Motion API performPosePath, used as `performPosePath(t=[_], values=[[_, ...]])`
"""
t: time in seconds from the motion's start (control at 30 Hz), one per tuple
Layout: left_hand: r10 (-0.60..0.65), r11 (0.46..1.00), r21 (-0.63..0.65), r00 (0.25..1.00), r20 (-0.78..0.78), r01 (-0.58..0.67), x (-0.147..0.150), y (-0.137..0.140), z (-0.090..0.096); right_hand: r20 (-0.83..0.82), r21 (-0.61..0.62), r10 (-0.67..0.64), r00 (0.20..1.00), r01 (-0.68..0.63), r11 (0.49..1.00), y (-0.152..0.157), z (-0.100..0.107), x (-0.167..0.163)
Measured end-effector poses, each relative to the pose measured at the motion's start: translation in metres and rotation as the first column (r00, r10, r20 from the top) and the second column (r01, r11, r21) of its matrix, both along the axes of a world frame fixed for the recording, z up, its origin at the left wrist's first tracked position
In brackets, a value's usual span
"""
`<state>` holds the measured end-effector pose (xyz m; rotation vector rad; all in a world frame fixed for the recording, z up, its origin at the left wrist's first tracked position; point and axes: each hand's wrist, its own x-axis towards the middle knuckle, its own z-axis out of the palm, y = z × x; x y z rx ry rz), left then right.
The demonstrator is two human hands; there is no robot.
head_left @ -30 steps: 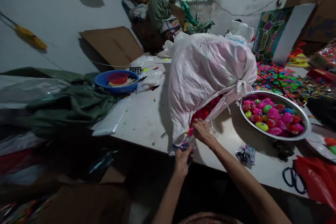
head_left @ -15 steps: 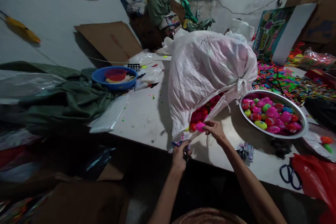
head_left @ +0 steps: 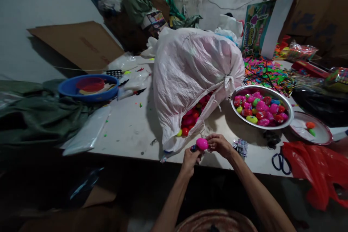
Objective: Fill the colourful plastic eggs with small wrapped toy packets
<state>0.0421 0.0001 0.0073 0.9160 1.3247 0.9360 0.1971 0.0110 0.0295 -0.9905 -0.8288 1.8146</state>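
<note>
A bright pink plastic egg (head_left: 202,144) is between my hands, just above the table's front edge. My right hand (head_left: 219,145) pinches it from the right with its fingertips. My left hand (head_left: 190,160) is closed close below the egg, around a small dark blue thing (head_left: 193,148) that is mostly covered by the fingers. Behind them a big white woven sack (head_left: 193,69) lies on its side, and red, pink and yellow-green eggs (head_left: 189,119) show in its mouth.
A metal basin (head_left: 290,119) full of coloured eggs stands to the right. Near it lie printed sachets (head_left: 241,147), scissors (head_left: 281,164), a red plastic bag (head_left: 312,166) and a plate (head_left: 327,138). To the left are a blue tub (head_left: 88,96) and clear bags (head_left: 87,130).
My right hand has drawn the pink egg away from the sack's mouth to my left hand. My left hand has come away from the sack's lower edge. The view has turned right.
</note>
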Motion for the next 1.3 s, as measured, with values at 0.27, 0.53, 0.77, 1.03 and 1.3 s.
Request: performPosePath(t=[0.27,0.53,0.77,1.03,1.3], values=[[0.005,0.988,0.155,0.989,-0.149,0.019,0.019,0.026,0.005,0.353,0.168,-0.324,0.878,0.281,0.945,0.001,-0.007,-0.015],[-0.148,0.987,0.055,0.988,-0.053,0.150,0.016,0.013,0.000,0.279,0.083,-0.178,0.944,0.161,0.984,0.000,-0.015,0.026],[0.103,0.991,-0.094,0.986,0.127,-0.092,0.019,0.006,-0.007,0.275,0.157,-0.254,0.927,0.217,0.963,-0.020,-0.012,0.034],[0.109,0.992,-0.073,0.991,0.077,-0.103,0.025,0.003,-0.009,0.187,0.130,-0.280,0.942,0.259,0.957,-0.041,-0.009,0.039],[0.007,0.999,-0.032,0.996,0.089,-0.004,0.029,0.002,-0.007,0.223,0.114,-0.271,0.936,0.251,0.961,-0.038,-0.003,0.044]])
